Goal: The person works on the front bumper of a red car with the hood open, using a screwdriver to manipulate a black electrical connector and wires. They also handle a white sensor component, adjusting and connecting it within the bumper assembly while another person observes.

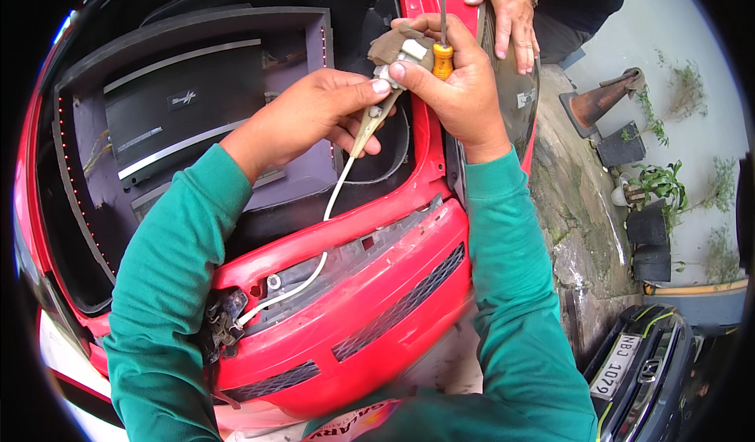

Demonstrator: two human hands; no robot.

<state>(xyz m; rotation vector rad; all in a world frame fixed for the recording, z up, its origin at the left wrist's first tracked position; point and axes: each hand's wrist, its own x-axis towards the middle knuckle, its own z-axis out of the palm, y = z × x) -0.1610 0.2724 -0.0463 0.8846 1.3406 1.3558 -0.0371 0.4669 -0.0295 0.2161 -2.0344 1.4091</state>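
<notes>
My left hand (322,112) grips the cream plastic fitting (366,129) of a white cable (330,211), its thumb pressed on the upper part. My right hand (448,88) holds the fitting's top, with a brown rag or pad (385,42) and a yellow-handled screwdriver (442,60), blade upward, its thumb near my left thumb. The cable runs down across the red car's edge into a dark latch mechanism (226,324). Under and left of my hands is an open compartment holding a black amplifier (185,100) in a grey housing (157,25).
Another person's hand (511,17) rests at the red body's upper-right edge. The red bumper (377,316) spans below my hands. At right are a worn cone (598,100), dark planters (651,261), plants (664,182), stained concrete (582,261) and a dark car part (653,379) with a plate.
</notes>
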